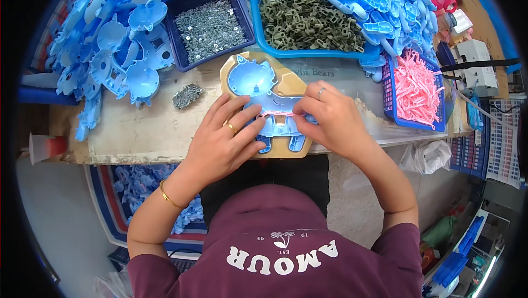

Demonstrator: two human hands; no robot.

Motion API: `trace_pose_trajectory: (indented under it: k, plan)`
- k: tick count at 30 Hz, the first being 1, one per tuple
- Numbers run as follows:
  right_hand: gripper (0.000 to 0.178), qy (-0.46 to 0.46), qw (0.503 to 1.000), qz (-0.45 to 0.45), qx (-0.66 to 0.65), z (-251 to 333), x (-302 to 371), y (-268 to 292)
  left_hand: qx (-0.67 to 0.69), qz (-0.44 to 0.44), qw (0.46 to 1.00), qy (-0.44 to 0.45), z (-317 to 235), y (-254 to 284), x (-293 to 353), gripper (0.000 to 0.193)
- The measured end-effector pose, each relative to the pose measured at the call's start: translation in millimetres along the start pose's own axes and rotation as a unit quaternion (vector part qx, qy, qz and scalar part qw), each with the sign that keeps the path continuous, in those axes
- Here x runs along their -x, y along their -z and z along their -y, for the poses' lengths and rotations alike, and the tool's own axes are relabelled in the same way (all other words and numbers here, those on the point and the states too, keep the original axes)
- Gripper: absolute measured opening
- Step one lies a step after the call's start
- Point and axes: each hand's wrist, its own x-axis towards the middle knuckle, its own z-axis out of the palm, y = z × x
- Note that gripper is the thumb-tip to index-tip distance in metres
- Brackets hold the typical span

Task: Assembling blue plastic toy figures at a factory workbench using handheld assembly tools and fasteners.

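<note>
A light blue plastic toy shell (252, 79), with a rounded bowl-like head and two legs, lies hollow side up in a tan fixture board (287, 86) in front of me. Across its middle runs a thin pink plastic rod (279, 114). My left hand (219, 136) rests on the shell's left side, fingers spread, their tips by the rod's left end. On the other side, the thumb and fingertips of my right hand (336, 119) pinch the rod's right end, which they partly cover.
A dark blue tray (175, 59) of small metal screws and a light blue tray (308, 54) of dark green pieces stand behind the board. Blue shells (110, 37) pile up at left, blue limb parts (379, 1) at back right. A blue basket (389, 97) holds pink rods; loose screws (187, 95) lie left.
</note>
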Motion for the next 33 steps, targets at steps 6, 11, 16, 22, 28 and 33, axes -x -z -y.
trace_pose_trajectory:
  k: [6,11,16,22,28,33]
  plan:
    - [0.009,0.01,0.997,0.079,-0.001,-4.0,-9.1,9.7,0.003,0.002,1.0,0.005,1.5,1.0,1.3,0.044]
    - [0.013,0.001,0.997,0.053,-0.06,15.4,-30.3,21.2,0.007,-0.003,1.0,-0.01,4.0,3.9,1.9,0.044]
    - [0.07,0.116,0.952,-0.273,-0.079,60.7,-102.7,18.2,0.003,-0.083,0.997,-0.008,9.1,18.9,-17.2,0.032]
    - [0.086,0.177,0.766,-0.601,0.142,39.9,-230.4,-13.8,0.011,-0.147,0.989,-0.011,24.4,17.5,-37.2,0.025]
    - [0.081,0.025,0.8,-0.577,0.164,60.5,-246.0,-6.8,-0.005,-0.17,0.985,-0.007,32.5,13.8,-26.4,0.015]
    - [0.079,0.18,0.731,-0.647,-0.123,41.5,-281.3,1.8,0.006,-0.184,0.983,0.001,39.5,11.7,-30.2,0.012]
